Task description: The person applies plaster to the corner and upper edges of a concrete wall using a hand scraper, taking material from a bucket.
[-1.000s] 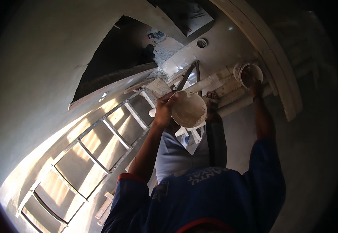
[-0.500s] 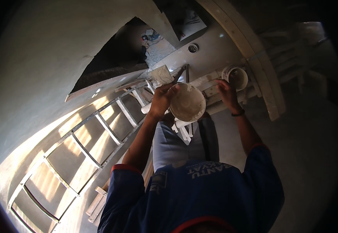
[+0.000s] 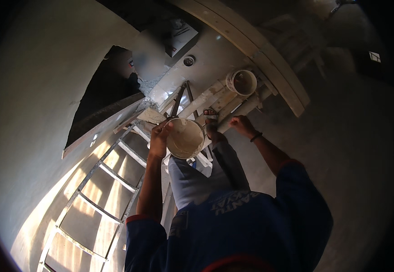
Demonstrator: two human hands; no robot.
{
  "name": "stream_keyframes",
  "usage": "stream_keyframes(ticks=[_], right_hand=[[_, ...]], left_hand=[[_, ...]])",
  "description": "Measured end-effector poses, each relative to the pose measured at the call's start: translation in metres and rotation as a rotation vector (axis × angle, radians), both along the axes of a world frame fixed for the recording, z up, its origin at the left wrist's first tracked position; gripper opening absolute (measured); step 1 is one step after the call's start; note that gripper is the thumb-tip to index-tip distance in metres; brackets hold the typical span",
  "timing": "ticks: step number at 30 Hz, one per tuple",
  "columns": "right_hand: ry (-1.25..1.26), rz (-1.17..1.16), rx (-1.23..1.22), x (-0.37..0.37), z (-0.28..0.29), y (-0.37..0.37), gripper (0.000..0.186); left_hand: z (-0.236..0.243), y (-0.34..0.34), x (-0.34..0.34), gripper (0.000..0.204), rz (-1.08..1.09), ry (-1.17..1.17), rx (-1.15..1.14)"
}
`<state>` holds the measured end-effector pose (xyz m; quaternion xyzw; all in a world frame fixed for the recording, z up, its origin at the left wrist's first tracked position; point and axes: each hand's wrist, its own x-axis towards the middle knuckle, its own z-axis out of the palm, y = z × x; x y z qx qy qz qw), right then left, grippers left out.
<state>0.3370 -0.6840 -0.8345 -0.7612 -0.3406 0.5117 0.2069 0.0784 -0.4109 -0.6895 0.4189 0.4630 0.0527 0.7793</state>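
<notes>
A round, pale bowl [image 3: 185,139] smeared inside with plaster-like paste is held by its left rim in my left hand [image 3: 160,139], thumb over the edge. Just beyond that hand is a flat rectangular plate [image 3: 151,115] coated in the same pale stuff; whether the hand also grips it I cannot tell. My right hand [image 3: 243,126] hangs apart from the bowl, fingers curled in and nothing visible in them. Farther off, a whitish bucket [image 3: 243,83] stands on the planks [image 3: 210,97], apart from my right hand.
A metal ladder-like frame [image 3: 98,206] runs along the left, beside the wall [image 3: 47,81] with its dark jagged opening [image 3: 104,97]. My foot [image 3: 210,113] rests on the planks. A small round container [image 3: 189,60] sits farther away. A long curved beam [image 3: 251,50] crosses at upper right.
My right hand has come away from the bucket and its fingers have curled. My left hand still holds the bowl. The view has shifted, and my foot on the planks now shows.
</notes>
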Motion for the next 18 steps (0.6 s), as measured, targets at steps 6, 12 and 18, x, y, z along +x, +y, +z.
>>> stream_keyframes(ticks=[6, 12, 18], right_hand=[[-0.267, -0.151, -0.245, 0.028, -0.126, -0.094, 0.027], [0.061, -0.782, -0.213, 0.119, -0.272, -0.065, 0.036], [-0.539, -0.452, 0.026, 0.172, -0.392, -0.001, 0.048]], left_hand=[[-0.079, -0.024, -0.011, 0.044, 0.076, 0.085, -0.043], [-0.203, -0.054, -0.025, 0.041, 0.163, 0.143, -0.042], [-0.277, -0.069, -0.022, 0.039, 0.165, 0.142, -0.168]])
